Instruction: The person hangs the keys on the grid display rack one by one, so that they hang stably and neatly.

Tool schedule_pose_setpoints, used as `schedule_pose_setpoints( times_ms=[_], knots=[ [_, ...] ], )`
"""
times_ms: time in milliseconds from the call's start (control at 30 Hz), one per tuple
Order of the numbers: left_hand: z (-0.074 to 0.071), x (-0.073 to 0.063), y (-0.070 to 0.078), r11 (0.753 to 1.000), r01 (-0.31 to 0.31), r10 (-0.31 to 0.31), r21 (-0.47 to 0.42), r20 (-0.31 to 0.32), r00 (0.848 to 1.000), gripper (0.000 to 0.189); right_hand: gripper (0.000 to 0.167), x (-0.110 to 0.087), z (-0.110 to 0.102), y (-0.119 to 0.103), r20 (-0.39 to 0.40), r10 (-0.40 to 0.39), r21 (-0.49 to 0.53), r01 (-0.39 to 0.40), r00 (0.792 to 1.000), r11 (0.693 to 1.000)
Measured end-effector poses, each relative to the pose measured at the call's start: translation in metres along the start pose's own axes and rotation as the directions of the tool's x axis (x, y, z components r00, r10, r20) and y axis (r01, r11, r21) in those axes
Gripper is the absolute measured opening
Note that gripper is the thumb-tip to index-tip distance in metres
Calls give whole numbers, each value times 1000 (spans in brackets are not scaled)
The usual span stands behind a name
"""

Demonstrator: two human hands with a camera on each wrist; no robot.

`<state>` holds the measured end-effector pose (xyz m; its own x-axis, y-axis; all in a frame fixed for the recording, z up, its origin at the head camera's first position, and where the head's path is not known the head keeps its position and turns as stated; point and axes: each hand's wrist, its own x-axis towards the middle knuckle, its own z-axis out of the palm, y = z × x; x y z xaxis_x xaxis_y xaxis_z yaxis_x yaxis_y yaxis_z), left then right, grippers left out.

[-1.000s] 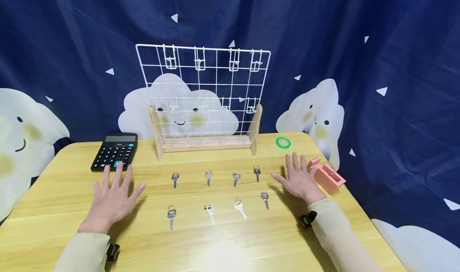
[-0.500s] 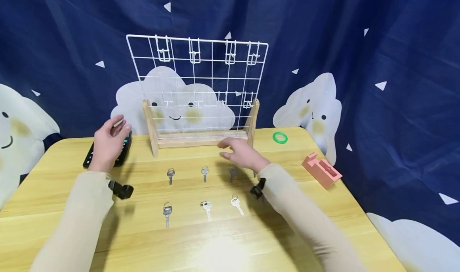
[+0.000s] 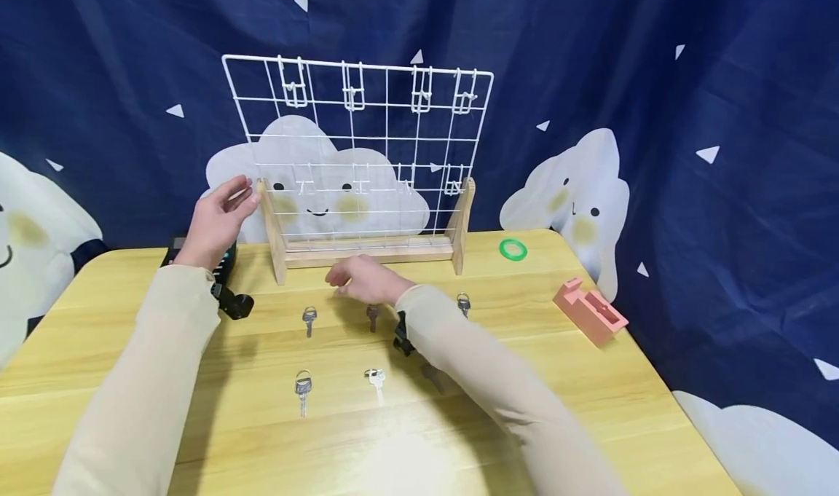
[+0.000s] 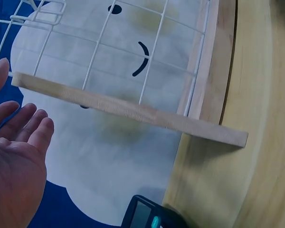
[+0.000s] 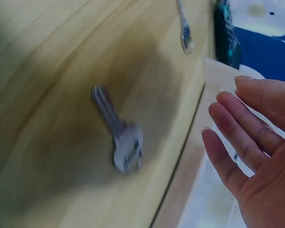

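Wooden table (image 3: 262, 438), white wire rack (image 3: 387, 139), silver key (image 5: 127, 145) near loosely parted right fingers (image 5: 235, 130), left fingers (image 4: 40, 135) likewise

Bright table (image 3: 557, 408) in the head view, dimmer wrist views.
Light from above leaves a white glare well in front of the rack (image 3: 387, 138); soft shadows from the left sleeve (image 3: 138, 379) and right sleeve (image 3: 498, 387) fall on its near side. The left wrist view is dim; in the right wrist view, the key (image 5: 126, 142) nearest the rack is blurred.

Keys (image 3: 303, 387) on table (image 3: 583, 401) before rack (image 3: 387, 138)
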<state>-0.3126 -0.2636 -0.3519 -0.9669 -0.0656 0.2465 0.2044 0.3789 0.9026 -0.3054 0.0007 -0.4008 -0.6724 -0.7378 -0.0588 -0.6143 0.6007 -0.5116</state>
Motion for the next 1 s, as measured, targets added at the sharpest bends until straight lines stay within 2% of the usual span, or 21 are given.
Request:
schedule_pose_setpoints(
  times_ms=[233,467,767,867,1000],
  knots=[
    [8,7,3,1000,3,-3,-24,0,1000,59,26,24,19,-9,35,-19,-71,22,999,997],
    [17,12,-2,997,11,-17,-78,-69,997,54,23,40,35,-14,88,-3,-91,11,996,996],
    [22,12,-2,990,12,-26,-138,-94,995,49,12,50,43,-12,110,-39,-199,61,993,978],
    [23,12,-2,990,13,-27,-139,-100,995,49,7,50,43,-11,126,-53,-195,77,991,978],
    [22,13,-3,989,27,-43,-145,-108,993,48,10,51,43,-11,172,-58,-173,88,983,981]
  ],
)
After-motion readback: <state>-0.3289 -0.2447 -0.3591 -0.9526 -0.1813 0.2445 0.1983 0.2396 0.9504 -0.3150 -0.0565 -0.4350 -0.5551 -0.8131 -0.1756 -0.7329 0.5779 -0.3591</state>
